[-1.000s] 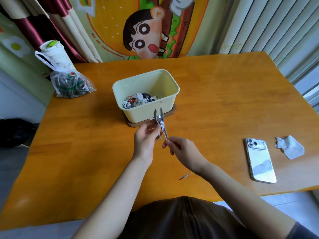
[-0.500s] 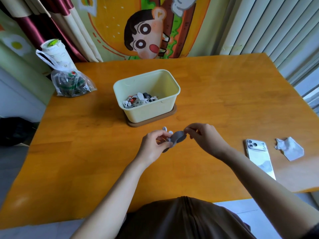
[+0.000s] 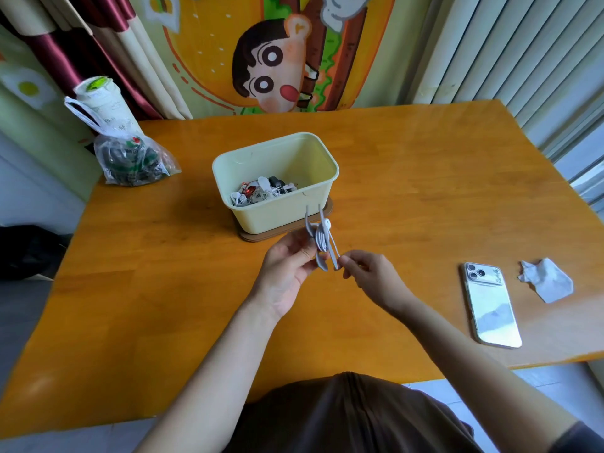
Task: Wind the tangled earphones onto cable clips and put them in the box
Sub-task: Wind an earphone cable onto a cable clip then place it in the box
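1 box [image 3: 277, 220], 1 cable clip [image 3: 322, 243]: left hand [image 3: 287, 273] grips it, right hand [image 3: 372, 276] pinches its lower tip, long axis 12 to 6 o'clock, prongs at 12

Cream rectangular plastic box [image 3: 277, 220], open-topped, sits mid orange wooden tabletop [image 3: 163, 289]. Left of the box it's bare wood up to a clear knotted plastic bag [image 3: 134, 161]. Right of the box there's loads of room; a white smartphone [image 3: 490, 305] and a crumpled white tissue [image 3: 549, 282] lie near-right.

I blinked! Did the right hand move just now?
Yes. Half a second ago the right hand sat nearer the phone; it has slid left, away from it.
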`<state>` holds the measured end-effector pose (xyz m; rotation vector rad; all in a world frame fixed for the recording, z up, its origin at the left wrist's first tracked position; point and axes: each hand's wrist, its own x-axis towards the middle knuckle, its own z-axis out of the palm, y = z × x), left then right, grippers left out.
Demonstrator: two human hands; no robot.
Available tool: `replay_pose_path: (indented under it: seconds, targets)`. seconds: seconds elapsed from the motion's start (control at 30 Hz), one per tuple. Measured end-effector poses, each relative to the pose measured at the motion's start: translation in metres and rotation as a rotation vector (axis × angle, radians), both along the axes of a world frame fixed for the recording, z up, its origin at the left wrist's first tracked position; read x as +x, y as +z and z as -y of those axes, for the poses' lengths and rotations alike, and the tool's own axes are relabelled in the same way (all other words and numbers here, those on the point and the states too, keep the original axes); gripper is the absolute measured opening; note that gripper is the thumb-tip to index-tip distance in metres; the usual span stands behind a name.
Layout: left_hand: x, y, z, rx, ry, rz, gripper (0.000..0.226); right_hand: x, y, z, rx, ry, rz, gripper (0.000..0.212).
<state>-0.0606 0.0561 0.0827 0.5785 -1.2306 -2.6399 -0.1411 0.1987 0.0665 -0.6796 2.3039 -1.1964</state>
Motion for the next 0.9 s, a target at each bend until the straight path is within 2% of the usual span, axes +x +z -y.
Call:
replay_pose_path:
  seconds: [0.1,0.2,0.3,0.43,0.5,0.57,0.77,0.9]
  targets:
    - [-0.004,-0.001,0.002,0.054,0.105,0.012,0.023,0.014,-0.005,0.004,0.035,0.077,0.009,0.027]
    - [-0.004,-0.008,0.002,-0.028,0.22,0.101,0.016,0.023,-0.003,0.007,0.061,0.147,-0.041,0.023]
    - [-0.001,-0.016,0.003,-0.261,0.281,0.177,0.014,0.029,0.003,0.009,0.069,0.189,-0.096,0.022]
    - [0.002,-0.024,0.002,-0.703,0.285,0.234,0.019,0.032,0.009,0.01,0.072,0.205,-0.146,0.023]
    - [0.004,-0.028,0.003,-0.883,0.248,0.259,0.019,0.032,0.014,0.01,0.081,0.225,-0.167,0.022]
    - [0.006,-0.031,0.004,-0.978,0.168,0.271,0.017,0.027,0.019,0.007,0.106,0.235,-0.202,0.022]
    - [0.009,-0.031,0.004,-1.012,-0.113,0.264,0.017,-0.004,0.03,-0.005,0.174,0.177,-0.351,0.014]
    - [0.008,-0.025,0.005,-0.873,-0.184,0.227,0.016,-0.019,0.033,-0.01,0.124,0.128,-0.368,0.012]
